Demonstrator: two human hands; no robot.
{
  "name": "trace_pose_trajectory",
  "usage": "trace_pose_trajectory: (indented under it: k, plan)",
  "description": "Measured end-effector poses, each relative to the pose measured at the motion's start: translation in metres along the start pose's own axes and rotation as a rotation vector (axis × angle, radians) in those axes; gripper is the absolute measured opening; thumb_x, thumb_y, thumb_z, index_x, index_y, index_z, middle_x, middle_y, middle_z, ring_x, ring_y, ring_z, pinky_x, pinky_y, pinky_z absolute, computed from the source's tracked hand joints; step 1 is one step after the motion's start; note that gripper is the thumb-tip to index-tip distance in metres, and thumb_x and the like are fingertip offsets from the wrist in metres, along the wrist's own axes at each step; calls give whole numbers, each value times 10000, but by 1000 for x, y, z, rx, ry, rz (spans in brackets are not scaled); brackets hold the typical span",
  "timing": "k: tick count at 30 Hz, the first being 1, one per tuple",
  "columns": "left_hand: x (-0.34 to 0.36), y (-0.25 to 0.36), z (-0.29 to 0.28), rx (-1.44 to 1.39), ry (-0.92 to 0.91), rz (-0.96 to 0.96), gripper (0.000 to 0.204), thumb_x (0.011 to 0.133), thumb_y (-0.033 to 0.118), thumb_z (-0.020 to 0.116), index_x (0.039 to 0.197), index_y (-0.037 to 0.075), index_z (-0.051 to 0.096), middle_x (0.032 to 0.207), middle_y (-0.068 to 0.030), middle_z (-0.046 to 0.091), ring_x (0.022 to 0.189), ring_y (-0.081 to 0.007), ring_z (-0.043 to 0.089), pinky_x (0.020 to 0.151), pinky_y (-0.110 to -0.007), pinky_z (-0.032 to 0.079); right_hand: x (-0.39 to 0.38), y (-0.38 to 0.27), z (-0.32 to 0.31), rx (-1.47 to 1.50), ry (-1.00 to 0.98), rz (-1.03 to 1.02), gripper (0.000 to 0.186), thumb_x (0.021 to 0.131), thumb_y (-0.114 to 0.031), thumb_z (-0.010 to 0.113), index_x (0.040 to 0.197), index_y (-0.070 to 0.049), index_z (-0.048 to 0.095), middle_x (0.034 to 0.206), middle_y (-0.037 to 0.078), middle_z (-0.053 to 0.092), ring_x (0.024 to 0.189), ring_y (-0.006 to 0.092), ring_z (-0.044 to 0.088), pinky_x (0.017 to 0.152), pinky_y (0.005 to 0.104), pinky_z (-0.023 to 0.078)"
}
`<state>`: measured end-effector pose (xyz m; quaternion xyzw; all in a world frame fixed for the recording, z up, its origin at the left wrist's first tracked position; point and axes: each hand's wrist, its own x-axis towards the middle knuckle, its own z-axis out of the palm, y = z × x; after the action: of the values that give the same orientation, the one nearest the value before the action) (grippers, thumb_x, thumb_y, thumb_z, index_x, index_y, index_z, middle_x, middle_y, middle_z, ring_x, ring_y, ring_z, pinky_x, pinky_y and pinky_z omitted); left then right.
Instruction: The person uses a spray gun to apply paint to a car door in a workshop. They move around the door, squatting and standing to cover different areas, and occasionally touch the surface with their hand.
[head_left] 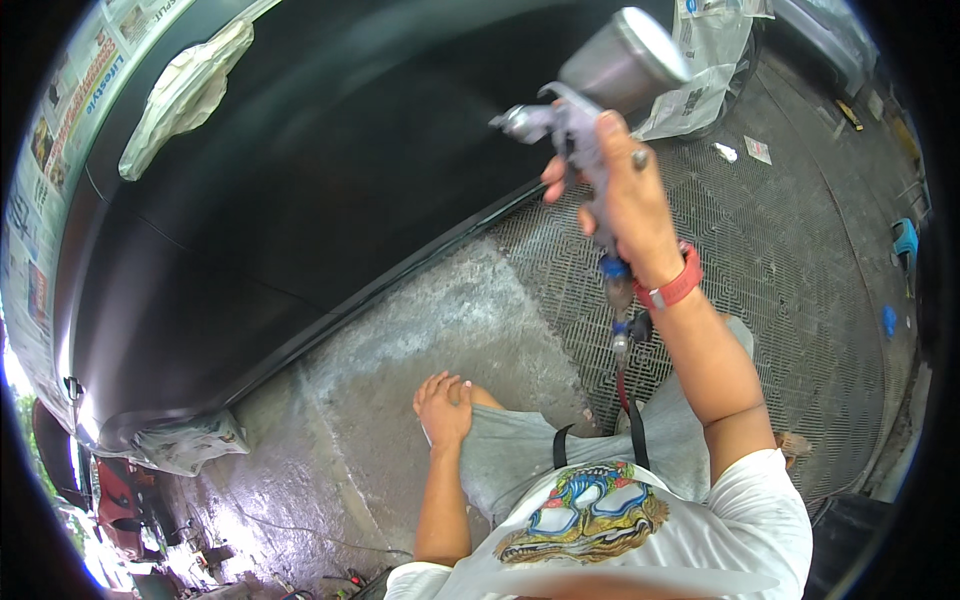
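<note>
My right hand [637, 195] is wrapped round the grip of a spray gun [577, 135], raised in front of the car. A metal cup [622, 68] tops the gun, whose nozzle points left at a dark car door panel [330, 170], apart from it. Below the grip hang blue-ringed air fittings [618, 300] and a red hose. My left hand [445, 408] lies flat on my bent knee, fingers stretched out, holding nothing. A crumpled masking cover [190, 95] wraps the piece on the door's upper part.
Newspaper masking [50, 190] lines the panel's left edge, and more sheeting [700, 70] covers the wheel area. Ribbed matting [800, 230] lies to the right, wet-looking concrete [420, 320] below the car. A thin cable [320, 540] runs along the floor at lower left.
</note>
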<state>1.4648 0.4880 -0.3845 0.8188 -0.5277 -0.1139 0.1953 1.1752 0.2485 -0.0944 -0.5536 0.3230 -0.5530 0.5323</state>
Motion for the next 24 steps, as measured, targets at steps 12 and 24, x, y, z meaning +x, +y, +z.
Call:
trace_pose_trajectory:
  k: [12, 24]
  plan:
    - [-15, 14, -9, 57, 39, 16, 332, 969, 362, 774, 1213, 141, 817, 1453, -71, 705, 1468, -311, 547, 1296, -572, 291, -15, 83, -119, -85, 433, 78, 693, 1182, -575, 391, 1603, -41, 521, 1143, 136, 777, 1002, 173, 756, 488, 226, 511]
    - [-9, 58, -9, 108, -3, 106, 300, 956, 318, 774, 1184, 128, 819, 1406, -74, 723, 1438, -326, 570, 1278, -567, 327, -55, 178, -32, 77, -362, 258, 516, 1188, -366, 502, 1609, -78, 578, 935, 39, 731, 835, 103, 668, 774, 285, 556]
